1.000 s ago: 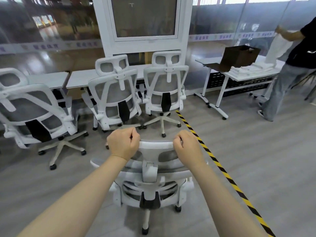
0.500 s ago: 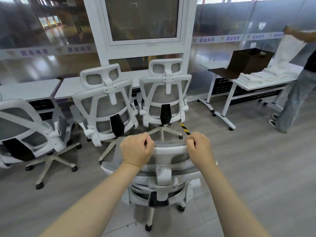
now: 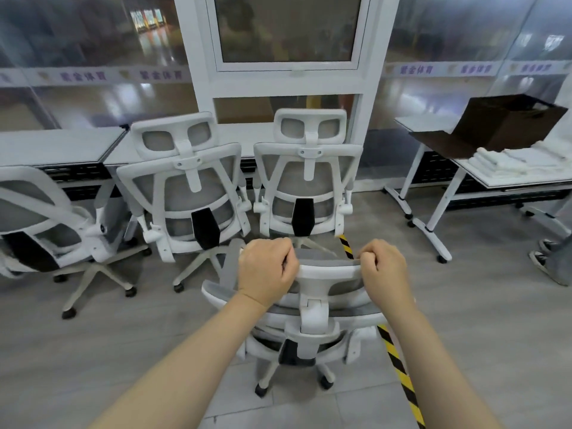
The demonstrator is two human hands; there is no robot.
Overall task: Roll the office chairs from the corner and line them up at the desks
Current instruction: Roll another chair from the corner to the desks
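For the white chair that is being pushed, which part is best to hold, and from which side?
Hold the headrest of the pushed chair, coming from behind its back. Its top edge is a wide bar at hand height, facing the person. The left hand and right hand grip its two ends, which probably helps steer the casters toward the desk.

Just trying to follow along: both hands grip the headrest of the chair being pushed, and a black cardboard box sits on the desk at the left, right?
Not quite. The head view shows the cardboard box on the right-hand desk. Both hands, left and right, do grip the headrest.
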